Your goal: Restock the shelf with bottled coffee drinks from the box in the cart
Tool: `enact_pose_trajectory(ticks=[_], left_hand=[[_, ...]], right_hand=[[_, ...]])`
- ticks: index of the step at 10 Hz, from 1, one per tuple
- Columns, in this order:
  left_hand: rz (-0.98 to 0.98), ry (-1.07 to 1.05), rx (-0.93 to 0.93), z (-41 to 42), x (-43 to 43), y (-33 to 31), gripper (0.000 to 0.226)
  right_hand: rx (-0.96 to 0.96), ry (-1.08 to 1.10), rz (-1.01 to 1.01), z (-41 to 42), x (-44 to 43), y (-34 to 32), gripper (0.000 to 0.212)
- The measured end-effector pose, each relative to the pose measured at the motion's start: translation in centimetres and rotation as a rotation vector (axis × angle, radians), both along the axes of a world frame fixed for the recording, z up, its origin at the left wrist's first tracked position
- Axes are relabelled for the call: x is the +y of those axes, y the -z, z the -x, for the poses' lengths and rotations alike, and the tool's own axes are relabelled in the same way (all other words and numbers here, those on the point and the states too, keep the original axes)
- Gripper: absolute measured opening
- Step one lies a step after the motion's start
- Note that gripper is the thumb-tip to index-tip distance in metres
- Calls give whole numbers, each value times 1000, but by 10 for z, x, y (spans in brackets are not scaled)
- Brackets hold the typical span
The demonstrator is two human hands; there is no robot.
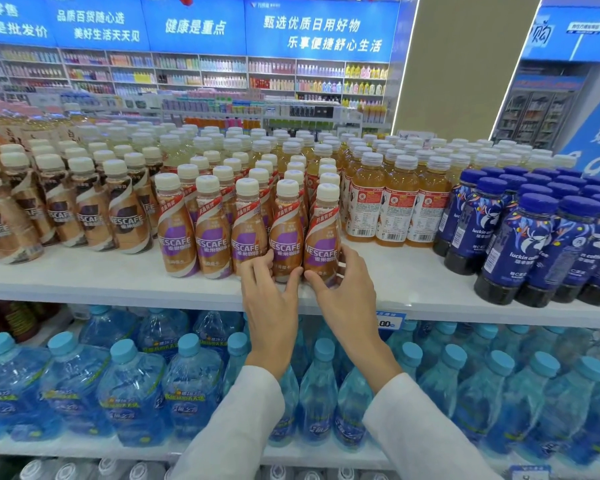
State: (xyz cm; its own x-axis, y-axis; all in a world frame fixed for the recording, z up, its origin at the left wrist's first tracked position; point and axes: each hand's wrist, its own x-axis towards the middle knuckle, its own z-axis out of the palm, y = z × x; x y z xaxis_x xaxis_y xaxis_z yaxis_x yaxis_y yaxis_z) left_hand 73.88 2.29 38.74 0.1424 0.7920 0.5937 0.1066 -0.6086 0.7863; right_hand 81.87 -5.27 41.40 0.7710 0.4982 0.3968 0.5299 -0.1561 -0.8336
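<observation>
1. Left hand [271,299], partly closed: fingers curled on left side of fourth Nescafé bottle [286,233], thumb on its right side, low near the base.
2. Right hand [347,292], same partial curl: thumb on left side of fifth Nescafé bottle [323,237], fingers wrapped round its right side, low near the base.
3. Both bottles upright on white top shelf [84,271], just above the hands, side by side, thumbs close together between them.
4. Left of left hand: three more purple-label Nescafé bottles [215,237] in the same front row, further rows behind.
5. Further left of left hand: brown-label Nescafé bottles [90,216], packed in rows.
6. Up and right of right hand: orange drink bottles [395,202], barcode labels facing out.
7. Far right of right hand: blue luckin coffee bottles [541,244], dark liquid visible at the bottom.
8. Below both wrists: blue-capped water bottles [132,393] on the lower shelf. Price tag [390,322] on top shelf edge, just right of right wrist.
9. White sleeves [229,427] on both forearms.
</observation>
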Motion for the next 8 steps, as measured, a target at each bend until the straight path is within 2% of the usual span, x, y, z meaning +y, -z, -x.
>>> enact_pose_trajectory(ticks=[4,5,6,8], left_hand=[[-5,56,114,20,-8,-4,51],[23,44,151,52,-12,7,51],[57,0,183,82,-12,13,51],[181,-123,160,169,9,30,46]], right_hand=[[0,-30,1,5,-17,3,70],[-57,-35,-75,25,-34,16,59],[-87,-67,-69,44,-38,26,54],[-12,-222,-10,108,-17,32,46]])
